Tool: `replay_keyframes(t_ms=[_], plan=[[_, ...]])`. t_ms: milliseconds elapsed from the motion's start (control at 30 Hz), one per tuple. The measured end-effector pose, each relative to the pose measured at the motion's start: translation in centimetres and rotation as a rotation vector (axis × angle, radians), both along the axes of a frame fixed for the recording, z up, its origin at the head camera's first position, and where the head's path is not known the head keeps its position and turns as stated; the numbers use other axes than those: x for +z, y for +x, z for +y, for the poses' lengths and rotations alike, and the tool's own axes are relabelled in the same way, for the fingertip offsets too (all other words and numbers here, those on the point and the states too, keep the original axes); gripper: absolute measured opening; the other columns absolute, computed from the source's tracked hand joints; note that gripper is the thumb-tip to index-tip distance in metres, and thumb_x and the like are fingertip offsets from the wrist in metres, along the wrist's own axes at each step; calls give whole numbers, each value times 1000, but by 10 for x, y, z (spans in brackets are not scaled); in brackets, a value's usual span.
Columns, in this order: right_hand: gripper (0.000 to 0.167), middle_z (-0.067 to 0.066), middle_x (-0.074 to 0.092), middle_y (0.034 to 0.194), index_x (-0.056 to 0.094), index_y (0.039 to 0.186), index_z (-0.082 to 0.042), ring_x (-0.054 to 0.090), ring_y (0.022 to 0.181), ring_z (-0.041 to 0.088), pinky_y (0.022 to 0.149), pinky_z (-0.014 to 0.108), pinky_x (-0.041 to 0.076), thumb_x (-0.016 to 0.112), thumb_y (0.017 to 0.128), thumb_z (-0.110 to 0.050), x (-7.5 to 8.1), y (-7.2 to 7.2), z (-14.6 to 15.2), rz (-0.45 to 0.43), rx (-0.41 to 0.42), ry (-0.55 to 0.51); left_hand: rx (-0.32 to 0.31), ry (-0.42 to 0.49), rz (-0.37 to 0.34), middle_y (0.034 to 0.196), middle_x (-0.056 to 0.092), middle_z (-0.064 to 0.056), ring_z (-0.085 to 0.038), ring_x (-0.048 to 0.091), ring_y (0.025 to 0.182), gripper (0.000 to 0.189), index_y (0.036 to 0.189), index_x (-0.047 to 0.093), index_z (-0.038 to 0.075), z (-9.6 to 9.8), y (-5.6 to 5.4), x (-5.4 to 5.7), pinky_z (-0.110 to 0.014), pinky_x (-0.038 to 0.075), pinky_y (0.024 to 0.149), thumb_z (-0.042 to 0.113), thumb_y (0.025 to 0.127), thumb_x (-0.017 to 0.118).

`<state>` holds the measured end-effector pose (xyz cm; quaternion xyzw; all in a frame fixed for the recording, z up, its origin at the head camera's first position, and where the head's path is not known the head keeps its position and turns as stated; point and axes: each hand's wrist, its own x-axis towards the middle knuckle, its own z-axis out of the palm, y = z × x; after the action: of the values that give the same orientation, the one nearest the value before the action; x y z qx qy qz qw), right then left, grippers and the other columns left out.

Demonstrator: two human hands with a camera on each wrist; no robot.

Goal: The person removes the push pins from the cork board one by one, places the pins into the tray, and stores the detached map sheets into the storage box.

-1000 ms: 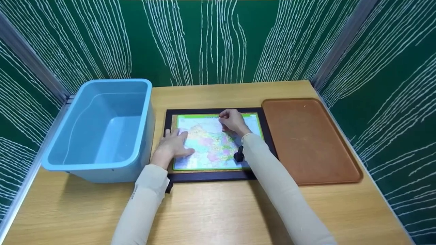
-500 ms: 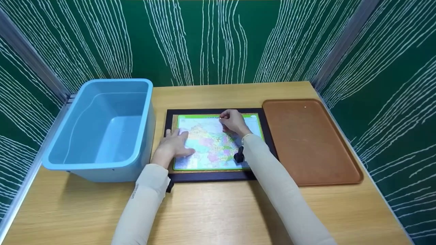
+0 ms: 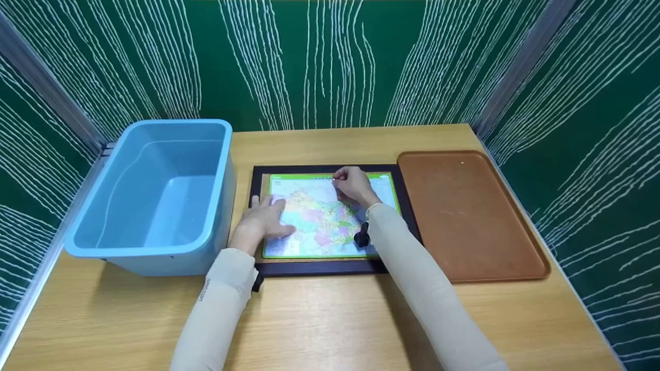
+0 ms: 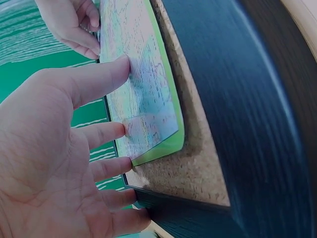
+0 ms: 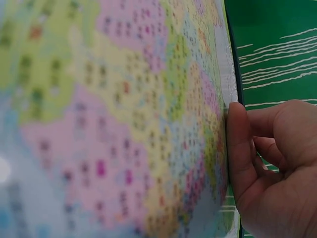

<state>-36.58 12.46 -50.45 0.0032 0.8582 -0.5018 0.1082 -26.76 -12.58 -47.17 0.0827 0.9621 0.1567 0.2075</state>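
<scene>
A map (image 3: pixel 319 219) with a green border lies on a cork board (image 4: pixel 193 178) in a dark frame (image 3: pixel 319 268). My left hand (image 3: pixel 260 219) rests spread over the map's left side; in the left wrist view its thumb and two fingers touch the map, and the other fingertips reach the frame. At the map's top edge, right of its middle, my right hand (image 3: pixel 355 184) pinches a tiny white thing (image 3: pixel 334 179) between thumb and forefinger. Most of that piece is hidden by the fingers, and I cannot tell its kind.
To the left stands a deep blue plastic tub (image 3: pixel 220 170). A brown tray (image 3: pixel 474 221) lies against the frame's right side, with a small white speck (image 3: pixel 462 163) near its far edge. Green panels with white lines (image 3: pixel 330 67) enclose the wooden table (image 3: pixel 319 319).
Both hands keep their places on the map. The head view has shifted very slightly; nothing else visibly moves.
</scene>
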Motion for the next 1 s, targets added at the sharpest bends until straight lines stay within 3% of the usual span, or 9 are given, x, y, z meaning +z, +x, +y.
replay_keyframes(t_ms=[367, 500, 733, 1000], plan=[[10, 5, 62, 92, 69, 105, -8, 62, 70, 16, 58, 27, 52, 67, 98, -16, -3, -6, 0, 14, -5, 77, -5, -4, 8, 167, 13, -22, -50, -2, 151, 84, 162, 29, 14, 0, 0, 0, -67, 12, 117, 53, 95, 62], [11, 4, 63, 89, 69, 103, -8, 63, 68, 16, 64, 27, 51, 66, 98, -17, -2, -6, 0, 32, 4, 93, -1, -4, 1, 167, 13, -22, -50, -3, 151, 85, 161, 29, 14, -1, -1, 0, -65, 11, 118, 53, 94, 63], [13, 8, 65, 92, 68, 106, -8, 64, 71, 19, 61, 29, 53, 65, 100, -19, 1, -3, 2, -21, 19, 34, 6, -8, -6, 167, 12, -21, -48, -4, 151, 85, 162, 28, 14, -1, -3, 0, -64, 9, 119, 53, 94, 63], [14, 8, 65, 93, 66, 106, -8, 64, 72, 20, 61, 29, 52, 65, 100, -20, 1, -3, 1, -26, 31, 48, 4, -1, -3, 167, 12, -21, -49, -4, 151, 85, 162, 28, 14, -2, -2, 0, -66, 9, 118, 52, 94, 63]])
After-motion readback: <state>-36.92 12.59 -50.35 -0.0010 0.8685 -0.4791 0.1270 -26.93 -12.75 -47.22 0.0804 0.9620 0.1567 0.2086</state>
